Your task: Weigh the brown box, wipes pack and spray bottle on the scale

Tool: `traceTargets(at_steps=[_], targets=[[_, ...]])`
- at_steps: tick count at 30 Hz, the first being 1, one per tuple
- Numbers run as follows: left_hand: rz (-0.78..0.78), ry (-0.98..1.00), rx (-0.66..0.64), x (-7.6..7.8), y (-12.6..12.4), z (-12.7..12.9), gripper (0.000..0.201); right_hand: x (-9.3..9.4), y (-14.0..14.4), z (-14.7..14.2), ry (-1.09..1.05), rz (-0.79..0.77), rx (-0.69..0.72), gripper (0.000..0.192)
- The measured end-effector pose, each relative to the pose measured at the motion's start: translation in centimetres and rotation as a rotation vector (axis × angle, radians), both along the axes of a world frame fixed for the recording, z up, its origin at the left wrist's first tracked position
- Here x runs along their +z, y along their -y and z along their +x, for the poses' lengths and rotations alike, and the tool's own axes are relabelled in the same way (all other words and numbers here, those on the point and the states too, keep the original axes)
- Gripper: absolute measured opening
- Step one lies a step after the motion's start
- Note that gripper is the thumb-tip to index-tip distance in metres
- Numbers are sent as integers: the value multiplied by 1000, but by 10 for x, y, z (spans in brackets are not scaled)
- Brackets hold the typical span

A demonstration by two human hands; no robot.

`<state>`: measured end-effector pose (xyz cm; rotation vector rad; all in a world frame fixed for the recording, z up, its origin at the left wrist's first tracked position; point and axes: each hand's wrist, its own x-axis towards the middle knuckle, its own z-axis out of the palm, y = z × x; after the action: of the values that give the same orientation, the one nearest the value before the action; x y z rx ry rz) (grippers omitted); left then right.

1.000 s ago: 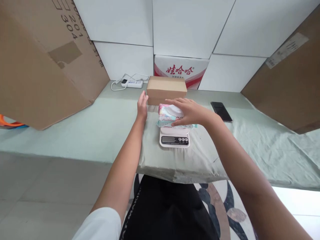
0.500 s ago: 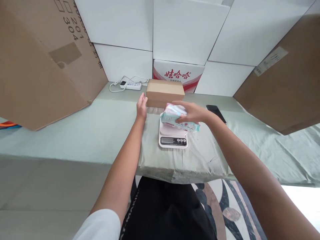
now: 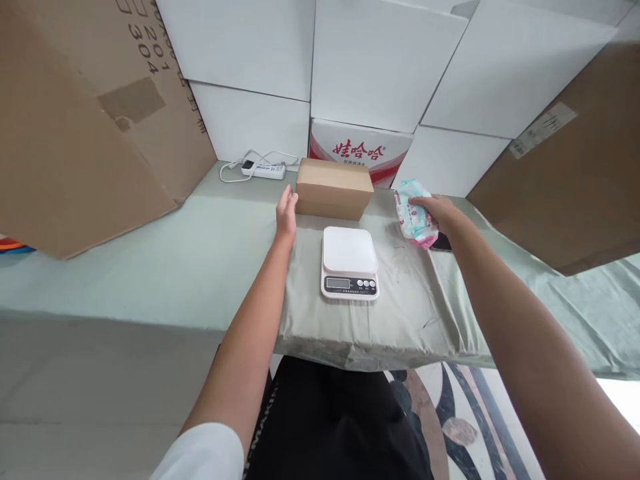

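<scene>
My right hand (image 3: 441, 209) grips a small pink and teal packet (image 3: 415, 220) and holds it above the table to the right of the white kitchen scale (image 3: 349, 261). The scale's platform is bare and its display faces me. My left hand (image 3: 287, 215) rests flat on the green cloth, fingers together, touching the left end of a small closed brown cardboard box (image 3: 333, 188) behind the scale.
A black phone (image 3: 442, 243) lies mostly hidden under my right hand. A white power strip (image 3: 263, 170) sits at the back left. Large brown cartons (image 3: 75, 127) lean in on the left and on the right (image 3: 570, 167). White boxes (image 3: 380, 67) are stacked behind.
My right hand lifted the packet off the scale and carried it right and back, over the phone. The left hand stayed beside the brown box.
</scene>
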<state>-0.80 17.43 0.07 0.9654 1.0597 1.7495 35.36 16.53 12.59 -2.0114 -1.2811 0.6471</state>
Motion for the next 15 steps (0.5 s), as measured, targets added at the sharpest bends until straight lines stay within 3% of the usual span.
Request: traceTargets(at_steps=[4,10,15], targets=[[-7,1,14,4,4,0,69,-11,-23,-26,362,-67,-69,73],[3,10,7,4,3,-1,66,-21,-34,-63,594,-255,-115,81],[-26,22,0,1,-1,-1,69,-28,-37,-59,613,-241,-1,70]])
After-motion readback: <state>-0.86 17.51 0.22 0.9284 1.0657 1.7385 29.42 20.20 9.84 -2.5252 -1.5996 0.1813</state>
